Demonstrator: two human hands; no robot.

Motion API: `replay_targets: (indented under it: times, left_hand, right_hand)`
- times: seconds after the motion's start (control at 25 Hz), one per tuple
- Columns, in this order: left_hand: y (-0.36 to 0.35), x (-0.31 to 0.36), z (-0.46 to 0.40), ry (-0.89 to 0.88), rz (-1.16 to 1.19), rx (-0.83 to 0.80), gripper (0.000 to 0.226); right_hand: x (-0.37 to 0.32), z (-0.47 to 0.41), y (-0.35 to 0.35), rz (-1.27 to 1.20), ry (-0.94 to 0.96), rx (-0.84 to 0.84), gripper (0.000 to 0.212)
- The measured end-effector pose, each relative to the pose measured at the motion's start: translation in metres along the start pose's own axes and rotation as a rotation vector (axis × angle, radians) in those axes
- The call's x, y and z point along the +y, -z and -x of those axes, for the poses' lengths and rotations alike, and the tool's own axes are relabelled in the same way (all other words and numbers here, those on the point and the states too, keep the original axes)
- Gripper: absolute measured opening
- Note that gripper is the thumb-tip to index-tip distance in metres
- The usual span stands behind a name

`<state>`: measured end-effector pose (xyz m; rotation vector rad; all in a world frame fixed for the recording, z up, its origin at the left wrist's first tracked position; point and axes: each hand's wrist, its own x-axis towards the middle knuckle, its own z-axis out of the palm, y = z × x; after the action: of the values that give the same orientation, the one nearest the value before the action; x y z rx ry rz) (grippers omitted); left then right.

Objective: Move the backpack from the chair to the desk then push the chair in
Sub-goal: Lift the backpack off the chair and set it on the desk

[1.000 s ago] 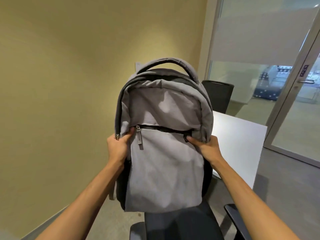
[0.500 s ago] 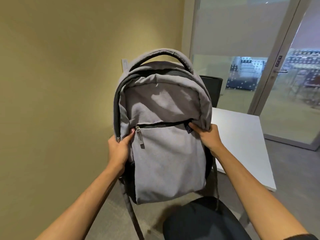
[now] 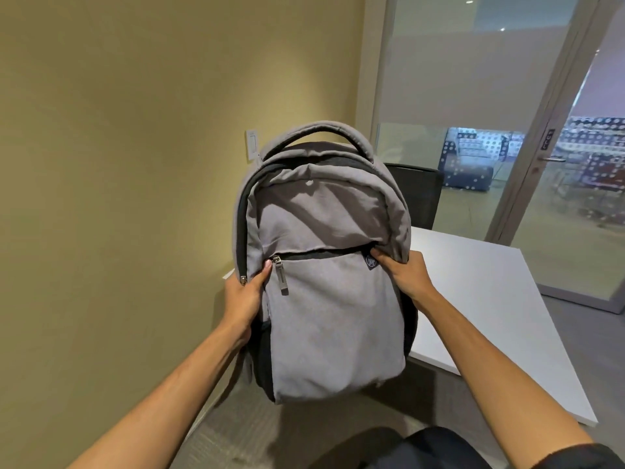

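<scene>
The grey backpack hangs upright at frame centre, clear of the floor — the left hand clamps its left edge by the zipper, the right hand pinches its right edge. The white tabletop lies behind it, centre right.

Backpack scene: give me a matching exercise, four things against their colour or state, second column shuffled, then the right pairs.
Things:
1. backpack
2. desk
3. wall
4. far chair

States:
A. white, with nothing resting on the visible top
B. black, standing beyond the desk
C. grey, held up by the left hand and right hand
D. mustard yellow

Pairs: 1-C, 2-A, 3-D, 4-B
</scene>
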<state>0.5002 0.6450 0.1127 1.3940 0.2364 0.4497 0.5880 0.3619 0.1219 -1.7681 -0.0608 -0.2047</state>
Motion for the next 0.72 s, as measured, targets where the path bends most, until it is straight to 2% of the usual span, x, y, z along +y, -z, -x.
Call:
replay_targets:
  times: [0.12,0.36,0.48,0.64,0.72]
  left_hand:
    - [-0.007,-0.01,-0.028,0.02,0.019,0.051,0.044]
    - [-0.014,-0.034,-0.1,0.077,0.095,0.127,0.041]
    - [-0.009,-0.051,-0.157,0.113,0.106,0.14,0.036]
    - [-0.001,-0.099,-0.248,0.204,0.183,0.212,0.045]
    - [0.0,-0.125,-0.287,0.271,0.219,0.237,0.035]
  right_hand:
    - [0.002,-0.033,-0.016,0.047,0.006,-0.023,0.074]
    - [0.005,-0.109,-0.061,0.155,0.044,-0.012,0.071]
    - [0.014,-0.164,-0.101,0.239,0.056,0.003,0.07]
    - [0.032,-0.253,-0.169,0.316,0.026,-0.045,0.074]
    - [0.043,-0.301,-0.202,0.352,0.016,-0.089,0.075]
